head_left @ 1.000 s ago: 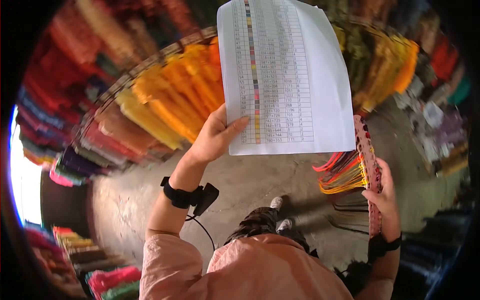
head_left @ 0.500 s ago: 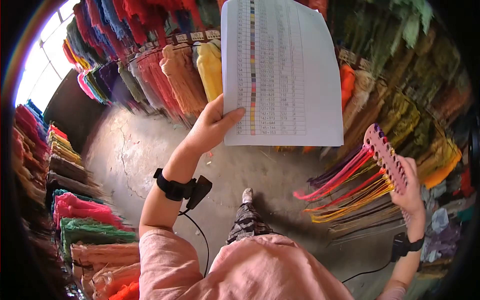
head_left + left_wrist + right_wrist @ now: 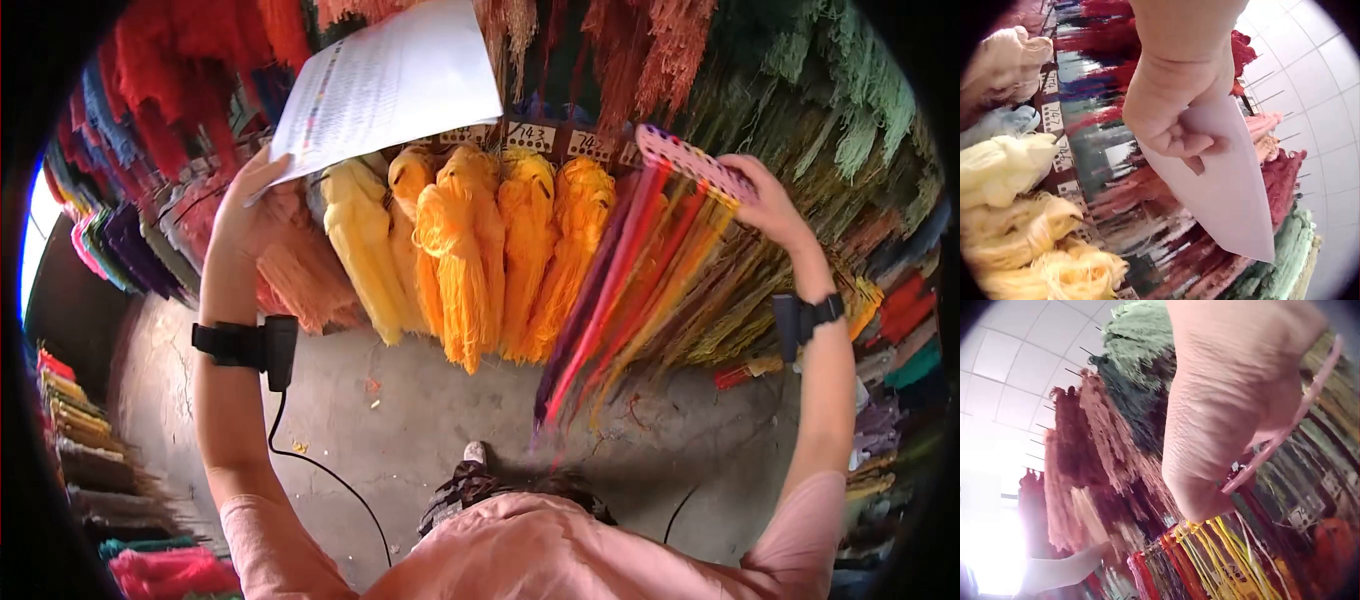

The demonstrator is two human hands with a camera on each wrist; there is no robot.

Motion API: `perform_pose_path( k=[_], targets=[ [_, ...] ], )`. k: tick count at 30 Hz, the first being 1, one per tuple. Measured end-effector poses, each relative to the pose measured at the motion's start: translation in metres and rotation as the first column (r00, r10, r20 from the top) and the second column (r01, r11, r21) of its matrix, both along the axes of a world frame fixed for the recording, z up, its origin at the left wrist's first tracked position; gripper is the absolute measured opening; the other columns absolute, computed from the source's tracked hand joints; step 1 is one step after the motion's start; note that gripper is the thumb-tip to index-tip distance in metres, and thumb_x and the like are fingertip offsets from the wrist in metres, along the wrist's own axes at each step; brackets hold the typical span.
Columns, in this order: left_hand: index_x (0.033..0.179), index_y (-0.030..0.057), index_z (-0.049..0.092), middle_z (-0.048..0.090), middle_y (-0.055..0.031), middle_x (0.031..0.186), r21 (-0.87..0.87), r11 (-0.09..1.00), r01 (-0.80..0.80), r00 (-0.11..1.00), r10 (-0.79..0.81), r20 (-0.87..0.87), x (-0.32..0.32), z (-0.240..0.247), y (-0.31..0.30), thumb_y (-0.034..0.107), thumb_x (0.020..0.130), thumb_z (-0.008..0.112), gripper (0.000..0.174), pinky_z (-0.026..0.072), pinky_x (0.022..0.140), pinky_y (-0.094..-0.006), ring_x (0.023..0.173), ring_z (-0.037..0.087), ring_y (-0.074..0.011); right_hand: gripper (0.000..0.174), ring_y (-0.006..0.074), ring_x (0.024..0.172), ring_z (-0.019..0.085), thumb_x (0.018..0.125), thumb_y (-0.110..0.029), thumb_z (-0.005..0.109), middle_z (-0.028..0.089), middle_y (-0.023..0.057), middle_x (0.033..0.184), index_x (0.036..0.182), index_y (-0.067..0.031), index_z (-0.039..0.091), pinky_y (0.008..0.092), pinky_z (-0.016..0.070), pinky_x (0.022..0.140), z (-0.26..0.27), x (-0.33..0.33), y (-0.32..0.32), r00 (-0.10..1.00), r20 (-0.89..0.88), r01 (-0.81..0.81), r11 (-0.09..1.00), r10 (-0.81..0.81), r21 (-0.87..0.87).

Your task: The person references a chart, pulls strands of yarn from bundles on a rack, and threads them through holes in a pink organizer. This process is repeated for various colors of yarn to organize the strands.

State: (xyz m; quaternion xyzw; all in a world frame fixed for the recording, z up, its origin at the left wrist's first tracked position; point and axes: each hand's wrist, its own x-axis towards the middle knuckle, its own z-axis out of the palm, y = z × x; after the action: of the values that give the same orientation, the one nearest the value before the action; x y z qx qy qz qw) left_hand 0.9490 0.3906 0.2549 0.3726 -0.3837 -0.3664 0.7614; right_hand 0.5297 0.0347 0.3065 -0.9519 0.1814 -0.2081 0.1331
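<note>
My left hand (image 3: 240, 215) pinches the lower left corner of a sheaf of white paper (image 3: 415, 85) printed with a table and a column of colour swatches. Seen from the left wrist, the thumb and fingertips grip the paper (image 3: 1229, 194) with its plain back showing. At the right, my right hand (image 3: 768, 205) holds one end of a pink perforated strip (image 3: 685, 160). Purple, pink, red and yellow threads (image 3: 640, 270) are looped through its holes and hang down. Knotted yellow loops (image 3: 1200, 531) show just below the hand in the right wrist view.
Yellow and orange yarn skeins (image 3: 465, 250) hang in a row ahead, under number labels (image 3: 530, 135). Red skeins (image 3: 165, 80) hang upper left and green ones (image 3: 860, 100) upper right. More folded skeins (image 3: 170, 570) lie low at the left. The floor (image 3: 400, 420) is bare concrete.
The view has turned to face the yellow and orange skeins. My left hand has carried the paper left and tilted it; my right hand has raised the pink strip, its threads now hanging before the rack.
</note>
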Motion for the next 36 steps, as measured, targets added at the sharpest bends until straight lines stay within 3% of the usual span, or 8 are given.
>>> perform_pose_path(
  k=[5, 9, 14, 22, 24, 27, 31, 36],
  targets=[
    [0.122, -0.0013, 0.033, 0.048, -0.0132, 0.112, -0.064, 0.997, -0.036, 0.987, 0.045, 0.155, 0.041, -0.001, 0.02, 0.008, 0.08, 0.047, 0.046, 0.0485, 0.067, -0.0321, 0.092, 0.053, -0.0197, 0.048, 0.0176, 0.101, 0.043, 0.063, -0.008, 0.061, 0.044, 0.0074, 0.107, 0.108, -0.004, 0.046, 0.0281, 0.0345, 0.085, -0.03, 0.069, -0.033, 0.997, -0.068, 0.033, 0.992, -0.025, 0.118],
    [0.121, -0.0041, 0.032, 0.047, -0.0148, 0.114, -0.104, 0.967, -0.233, 0.966, 0.242, 0.086, 0.065, -0.028, 0.062, 0.006, 0.079, 0.045, 0.045, 0.0402, 0.087, -0.0325, 0.101, 0.049, -0.0215, 0.048, 0.0178, 0.103, 0.044, 0.064, 0.005, 0.053, 0.047, 0.0079, 0.11, 0.111, -0.0026, 0.047, 0.0261, 0.0355, 0.085, -0.074, 0.085, -0.055, 0.977, -0.21, 0.027, 0.946, 0.043, 0.322],
    [0.117, 0.0037, 0.04, 0.053, -0.0044, 0.099, 0.242, 0.896, -0.373, 0.927, 0.35, 0.133, 0.1, -0.046, 0.06, 0.008, 0.08, 0.048, 0.039, 0.0445, 0.059, -0.0162, 0.076, 0.054, -0.0095, 0.049, 0.0219, 0.103, 0.046, 0.063, -0.001, 0.058, 0.048, 0.0132, 0.111, 0.111, -0.0002, 0.046, 0.0275, 0.0352, 0.087, -0.089, 0.089, -0.065, 0.968, -0.227, -0.015, 0.929, 0.106, 0.369],
    [0.101, 0.0056, 0.049, 0.056, -0.0024, 0.078, 0.459, 0.803, -0.382, 0.909, 0.416, 0.029, 0.114, -0.049, -0.029, 0.006, 0.082, 0.043, 0.019, 0.0447, 0.045, -0.0175, 0.059, 0.054, -0.0069, 0.037, 0.0252, 0.106, 0.043, 0.07, -0.011, 0.056, 0.043, 0.0142, 0.115, 0.104, 0.0, 0.05, 0.0309, 0.0344, 0.086, -0.039, 0.095, -0.002, 0.993, -0.077, 0.067, 0.977, -0.084, -0.203],
    [0.096, 0.0052, 0.05, 0.056, -0.0029, 0.072, 0.417, 0.828, -0.375, 0.864, 0.475, -0.166, 0.127, -0.048, -0.035, 0.008, 0.083, 0.041, 0.015, 0.0425, 0.038, -0.0167, 0.052, 0.053, -0.0071, 0.026, 0.0211, 0.097, 0.048, 0.07, -0.01, 0.054, 0.048, 0.0132, 0.108, 0.093, 0.002, 0.053, 0.0287, 0.0366, 0.081, -0.029, 0.103, 0.038, 0.979, 0.205, -0.008, 0.998, -0.007, 0.07],
    [0.096, 0.004, 0.049, 0.056, -0.0077, 0.074, 0.372, 0.859, -0.351, 0.872, 0.445, -0.204, 0.156, -0.06, -0.039, 0.011, 0.083, 0.042, 0.016, 0.0452, 0.043, -0.0173, 0.058, 0.055, -0.0118, 0.012, 0.018, 0.075, 0.055, 0.069, -0.007, 0.052, 0.058, 0.0088, 0.082, 0.078, -0.0007, 0.057, 0.0283, 0.0416, 0.071, -0.032, 0.13, 0.127, 0.949, 0.175, -0.304, 0.912, 0.263, 0.275],
    [0.091, 0.0023, 0.049, 0.054, -0.0067, 0.081, 0.491, 0.744, -0.454, 0.876, 0.473, 0.093, 0.133, -0.068, -0.068, 0.027, 0.081, 0.044, 0.027, 0.0442, 0.056, -0.0297, 0.069, 0.054, -0.0172, 0.027, 0.0257, 0.09, 0.054, 0.077, -0.003, 0.05, 0.054, 0.0152, 0.1, 0.103, 0.0012, 0.051, 0.0314, 0.0415, 0.08, -0.116, 0.202, 0.208, 0.778, -0.009, -0.552, 0.69, 0.628, 0.468],
    [0.09, 0.006, 0.05, 0.05, -0.002, 0.077, 0.515, 0.726, -0.455, 0.882, 0.448, 0.149, 0.126, -0.086, -0.065, 0.045, 0.08, 0.044, 0.04, 0.0404, 0.058, -0.0294, 0.068, 0.051, -0.0144, 0.028, 0.014, 0.094, 0.049, 0.081, -0.007, 0.046, 0.053, 0.0075, 0.1, 0.106, 0.0032, 0.046, 0.0251, 0.0393, 0.08, -0.23, 0.325, 0.211, 0.903, 0.234, -0.408, 0.55, 0.36, 0.729]
  ],
)
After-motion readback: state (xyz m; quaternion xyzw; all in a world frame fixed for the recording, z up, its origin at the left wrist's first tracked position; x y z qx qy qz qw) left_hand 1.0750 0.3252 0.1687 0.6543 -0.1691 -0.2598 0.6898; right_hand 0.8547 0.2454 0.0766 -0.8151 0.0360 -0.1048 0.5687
